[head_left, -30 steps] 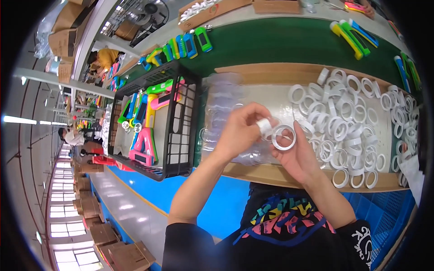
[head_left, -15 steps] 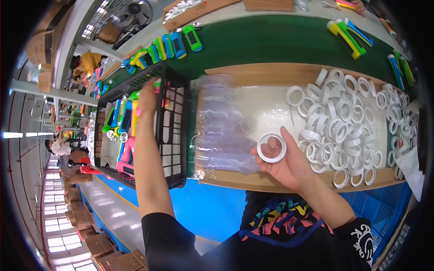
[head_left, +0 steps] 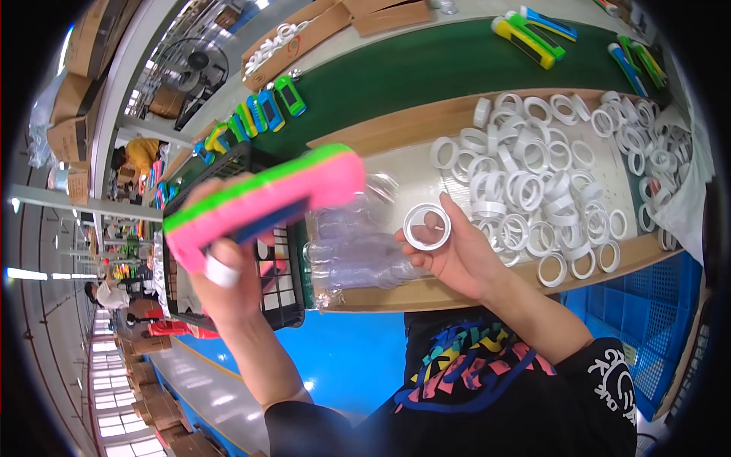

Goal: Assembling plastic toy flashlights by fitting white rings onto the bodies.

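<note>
My left hand (head_left: 236, 293) is closed around a long pink-and-green plastic casing (head_left: 335, 183) with a dark panel, held tilted above the black crate (head_left: 288, 303). The hand and casing are blurred by motion, and a white band (head_left: 221, 271) shows at the thumb. In the fingers of my right hand (head_left: 472, 263), a white ring (head_left: 427, 247) is gripped upright, its round opening facing me. Rows of clear plastic discs (head_left: 354, 251) lie left of that hand, in a shallow cardboard tray (head_left: 396, 298). Loose white rings (head_left: 529, 190) are heaped to its right.
Green-and-blue casings (head_left: 266, 110) stand in a row on the green table (head_left: 403, 68). More long casings (head_left: 525, 42) lie at the far right. A cardboard box (head_left: 293, 47) of white parts sits behind. Blue plastic crates (head_left: 647, 327) are below the table at right.
My left hand has come up out of the black crate, bringing the pink-and-green casing toward me and to the right. My right hand still holds the white ring. The whole view has shifted.
</note>
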Demonstrator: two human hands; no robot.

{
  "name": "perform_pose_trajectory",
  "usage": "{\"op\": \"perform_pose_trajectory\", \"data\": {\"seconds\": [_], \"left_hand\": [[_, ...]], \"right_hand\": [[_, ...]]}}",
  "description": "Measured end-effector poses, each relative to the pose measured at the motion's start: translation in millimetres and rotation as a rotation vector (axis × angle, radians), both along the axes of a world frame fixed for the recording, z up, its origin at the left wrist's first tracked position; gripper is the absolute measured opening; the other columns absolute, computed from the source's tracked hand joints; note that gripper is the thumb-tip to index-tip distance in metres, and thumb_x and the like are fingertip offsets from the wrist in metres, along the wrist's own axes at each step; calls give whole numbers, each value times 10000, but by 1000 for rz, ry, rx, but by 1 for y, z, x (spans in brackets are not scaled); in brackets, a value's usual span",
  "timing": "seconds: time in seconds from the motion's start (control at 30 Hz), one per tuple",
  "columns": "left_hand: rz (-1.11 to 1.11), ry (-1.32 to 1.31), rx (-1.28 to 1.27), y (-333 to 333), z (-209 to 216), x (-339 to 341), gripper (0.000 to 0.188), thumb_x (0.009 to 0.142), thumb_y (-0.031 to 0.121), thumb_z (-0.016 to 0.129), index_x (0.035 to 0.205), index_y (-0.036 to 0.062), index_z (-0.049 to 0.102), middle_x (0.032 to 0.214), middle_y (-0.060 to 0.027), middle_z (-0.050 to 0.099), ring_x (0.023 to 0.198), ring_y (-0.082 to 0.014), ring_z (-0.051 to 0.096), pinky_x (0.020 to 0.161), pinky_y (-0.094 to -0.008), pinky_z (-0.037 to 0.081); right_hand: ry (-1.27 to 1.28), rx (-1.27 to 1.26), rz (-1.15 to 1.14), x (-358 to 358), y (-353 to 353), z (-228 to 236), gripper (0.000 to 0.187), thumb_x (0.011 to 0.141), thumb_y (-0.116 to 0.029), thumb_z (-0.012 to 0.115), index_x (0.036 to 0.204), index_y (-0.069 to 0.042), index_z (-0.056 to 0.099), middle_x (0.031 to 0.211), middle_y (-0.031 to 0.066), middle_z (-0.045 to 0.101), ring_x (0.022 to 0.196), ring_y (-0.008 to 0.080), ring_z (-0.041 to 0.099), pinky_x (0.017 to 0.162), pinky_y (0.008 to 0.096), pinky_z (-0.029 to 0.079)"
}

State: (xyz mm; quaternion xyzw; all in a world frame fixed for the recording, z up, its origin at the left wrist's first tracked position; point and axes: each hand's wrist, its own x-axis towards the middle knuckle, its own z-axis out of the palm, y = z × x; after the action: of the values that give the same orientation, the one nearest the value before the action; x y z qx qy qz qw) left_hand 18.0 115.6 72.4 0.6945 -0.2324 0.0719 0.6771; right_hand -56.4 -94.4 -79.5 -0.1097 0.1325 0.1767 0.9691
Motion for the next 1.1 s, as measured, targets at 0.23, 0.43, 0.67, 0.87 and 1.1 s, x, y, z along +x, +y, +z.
{"op": "perform_pose_trajectory", "data": {"seconds": [0.23,0.43,0.67,0.87,1.1], "left_hand": [[-361,-344,276,-36,-23,-29,701,595,381,843,1116,12,555,1062,-221,604,974,-307,596,831,-378,475],[-355,-406,292,-47,-15,-28,676,603,393,835,1125,65,559,1059,-223,603,967,-296,594,790,-360,483],[-403,-452,318,-59,-11,-49,563,591,307,841,1061,131,587,1019,-198,626,807,-269,607,663,-345,476],[-599,-356,540,-68,-19,-64,411,557,151,808,949,144,686,1045,-145,637,807,-275,615,675,-349,494],[-397,-200,368,-42,-38,-79,411,584,168,855,931,84,652,1019,-205,598,872,-285,640,718,-339,543]], "right_hand": [[45,49,-92,-17,-21,-2,453,930,-466,436,1094,-56,538,942,141,613,828,279,618,705,370,515],[-36,77,-87,-19,-29,-8,422,958,-428,393,1136,-65,511,960,172,627,823,282,628,718,376,527],[38,9,-78,-18,-29,-11,413,969,-408,372,1170,-74,506,961,132,625,810,240,634,731,373,536],[53,54,-88,-17,-35,-5,426,962,-446,356,1201,-110,465,1011,110,610,838,218,621,713,355,531],[-186,-139,-112,-24,-44,2,339,943,-304,480,1194,-79,445,1039,142,586,891,215,608,746,348,526]]}}
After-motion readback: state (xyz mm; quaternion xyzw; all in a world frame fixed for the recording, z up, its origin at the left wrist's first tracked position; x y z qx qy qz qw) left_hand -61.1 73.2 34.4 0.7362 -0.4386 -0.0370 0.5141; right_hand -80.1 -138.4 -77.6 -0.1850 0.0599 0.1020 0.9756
